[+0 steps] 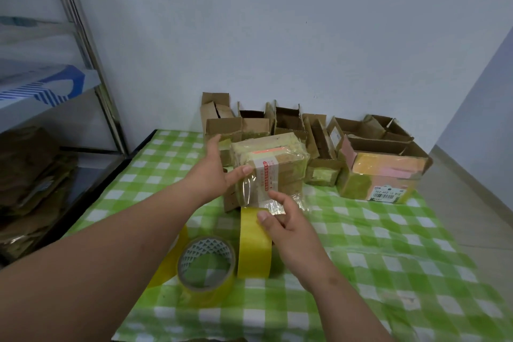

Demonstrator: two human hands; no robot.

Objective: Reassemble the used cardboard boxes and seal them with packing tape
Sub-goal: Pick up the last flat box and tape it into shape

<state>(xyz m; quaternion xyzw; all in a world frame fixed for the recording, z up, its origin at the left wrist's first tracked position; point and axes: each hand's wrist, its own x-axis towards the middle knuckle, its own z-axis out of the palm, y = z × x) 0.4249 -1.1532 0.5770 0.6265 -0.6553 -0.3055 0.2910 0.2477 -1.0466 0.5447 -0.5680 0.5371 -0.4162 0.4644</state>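
A small cardboard box [277, 164], wrapped in old clear and yellowish tape, stands on the checked tablecloth in the middle. My left hand [213, 172] holds its left side, thumb pressing the front over a strip of tape. My right hand [288, 228] grips an upright roll of yellow packing tape [254, 244] just in front of the box; clear tape [258, 194] stretches from the roll up onto the box front. A second tape roll [205, 266] lies flat to the left, and part of a third [169, 261] shows behind my left forearm.
Several open used boxes [288, 122] line the wall behind. A bigger open box [380, 175] with a barcode label sits at the right. A metal shelf [91, 69] with flattened cardboard [30, 175] stands at the left. The green checked table [374, 258] ends at right.
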